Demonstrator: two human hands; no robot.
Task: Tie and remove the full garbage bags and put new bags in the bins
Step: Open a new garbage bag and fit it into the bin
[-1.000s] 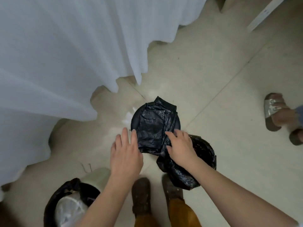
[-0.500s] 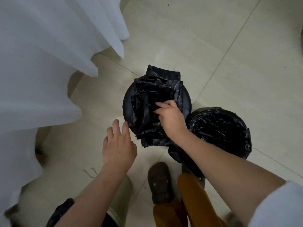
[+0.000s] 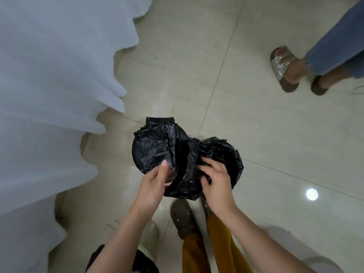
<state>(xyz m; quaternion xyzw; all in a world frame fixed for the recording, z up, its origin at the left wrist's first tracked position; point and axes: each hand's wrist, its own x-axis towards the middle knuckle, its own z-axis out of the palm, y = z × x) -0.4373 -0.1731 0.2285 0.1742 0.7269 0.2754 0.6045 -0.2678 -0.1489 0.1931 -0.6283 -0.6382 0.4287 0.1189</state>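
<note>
A folded new black bag [image 3: 177, 154] lies over the round dark top of a bin [image 3: 136, 152] on the floor. My left hand [image 3: 151, 184] pinches the bag's near edge with thumb up. My right hand [image 3: 216, 180] grips the bag's lower right part. Just to the right stands a second bin [image 3: 232, 154] lined with a black bag. A third bin [image 3: 147, 233], pale with a black liner, shows at the bottom under my left forearm.
A white curtain [image 3: 49, 95] hangs along the left. Another person's feet in sandals [image 3: 283, 69] stand at the upper right on the tiled floor. My own shoes [image 3: 183, 219] are just below the bag.
My left hand has come onto the bag and taken hold of its near edge. My right hand slid to the bag's right side, and the bag has partly unfolded toward the second bin.
</note>
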